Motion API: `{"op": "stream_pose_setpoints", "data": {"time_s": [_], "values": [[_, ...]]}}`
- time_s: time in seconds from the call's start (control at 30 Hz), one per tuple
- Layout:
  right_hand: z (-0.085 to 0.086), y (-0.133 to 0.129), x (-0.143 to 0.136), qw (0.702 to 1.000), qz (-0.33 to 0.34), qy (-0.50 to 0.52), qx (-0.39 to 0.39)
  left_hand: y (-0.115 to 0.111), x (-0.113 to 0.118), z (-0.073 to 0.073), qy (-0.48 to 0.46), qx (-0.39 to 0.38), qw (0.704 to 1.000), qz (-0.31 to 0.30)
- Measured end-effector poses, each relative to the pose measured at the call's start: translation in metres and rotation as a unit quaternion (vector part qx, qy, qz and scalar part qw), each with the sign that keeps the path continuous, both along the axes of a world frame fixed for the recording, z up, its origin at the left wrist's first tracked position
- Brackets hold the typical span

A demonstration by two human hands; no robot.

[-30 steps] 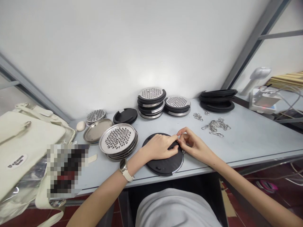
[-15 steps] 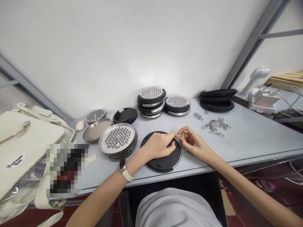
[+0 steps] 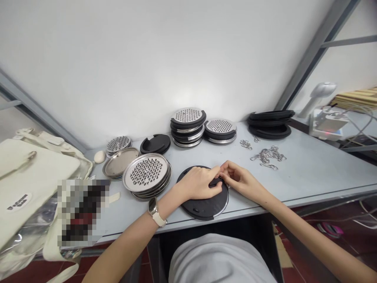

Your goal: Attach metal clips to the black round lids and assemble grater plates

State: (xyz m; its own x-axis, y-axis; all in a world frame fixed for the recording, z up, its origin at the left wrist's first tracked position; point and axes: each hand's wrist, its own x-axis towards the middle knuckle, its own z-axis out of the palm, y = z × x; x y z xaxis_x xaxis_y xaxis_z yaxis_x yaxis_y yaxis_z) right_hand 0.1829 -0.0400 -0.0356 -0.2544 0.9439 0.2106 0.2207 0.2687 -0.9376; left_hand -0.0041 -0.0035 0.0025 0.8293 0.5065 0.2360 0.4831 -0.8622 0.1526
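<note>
Tabletop (image 3: 318, 169): hands (image 3: 198, 183) together at disc (image 3: 206, 207).

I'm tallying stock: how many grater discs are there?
4 visible: rear-left disc, front-left disc, tall-stack disc, and low-stack disc beside it. More may be hidden, stacked or under the handled black disc.

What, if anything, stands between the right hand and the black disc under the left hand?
Nothing visible: the right hand is at the right edge of the black disc, with the left hand resting on top.
</note>
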Motion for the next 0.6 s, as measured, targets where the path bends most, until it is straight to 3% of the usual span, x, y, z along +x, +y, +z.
{"op": "stream_pose_setpoints", "data": {"time_s": [0.6], "values": [[-0.0024,-0.0007,0.0005,1.000,0.008,-0.013,0.009,-0.0006,0.0018,0.0027,0.009,-0.003,0.999,0.048]]}}
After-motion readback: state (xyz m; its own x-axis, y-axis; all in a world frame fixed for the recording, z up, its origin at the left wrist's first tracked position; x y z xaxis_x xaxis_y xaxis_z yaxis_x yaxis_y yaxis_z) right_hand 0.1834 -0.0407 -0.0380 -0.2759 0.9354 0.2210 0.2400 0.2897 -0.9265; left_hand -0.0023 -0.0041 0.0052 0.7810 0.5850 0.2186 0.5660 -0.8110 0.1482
